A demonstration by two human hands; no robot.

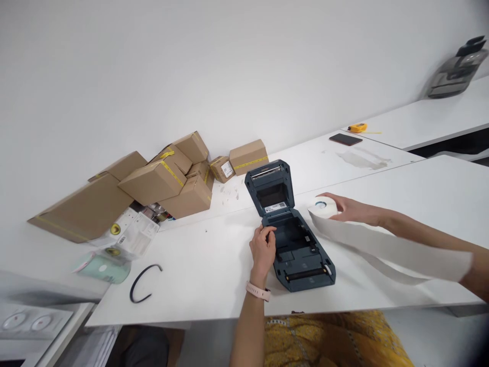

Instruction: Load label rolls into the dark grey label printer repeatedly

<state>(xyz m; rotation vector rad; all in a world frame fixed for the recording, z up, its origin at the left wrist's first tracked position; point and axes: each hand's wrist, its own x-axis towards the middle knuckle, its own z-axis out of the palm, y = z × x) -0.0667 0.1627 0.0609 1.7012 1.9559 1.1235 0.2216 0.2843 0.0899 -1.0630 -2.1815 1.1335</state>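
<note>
A dark blue-grey label printer (301,255) lies on the white table with its lid (269,186) raised, showing the hollow bay inside. My left hand (263,247), with a pink band at the wrist, has its fingers curled over the printer's left side wall. To the right of the printer, my right hand (346,208) grips a white label roll (324,207) with a teal core. A long loose strip (389,250) trails from the roll in front of my right forearm, towards the table's right side.
Cardboard boxes (153,181) are piled along the wall at the left. A dark headband (139,285) and a mint-green pouch (109,267) lie on the left. Behind on the right are a phone (346,139), an orange tape measure (358,128) and a large bottle (454,74).
</note>
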